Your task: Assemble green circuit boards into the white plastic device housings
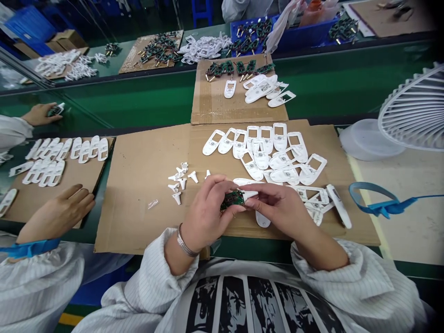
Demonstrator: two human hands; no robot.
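- Over the cardboard [145, 157], my left grip [210, 206] clamps the board [233, 198];
- my right grip [282, 208] pinches the tip [249, 194];
- seemingly I'm fitting them; next calls for steady alignment.

the held things number two: one green circuit board [231, 200] and one white conical plastic tip [250, 194]; also two blue wrist straps [383, 209] and one white-grilled fan [416, 113].
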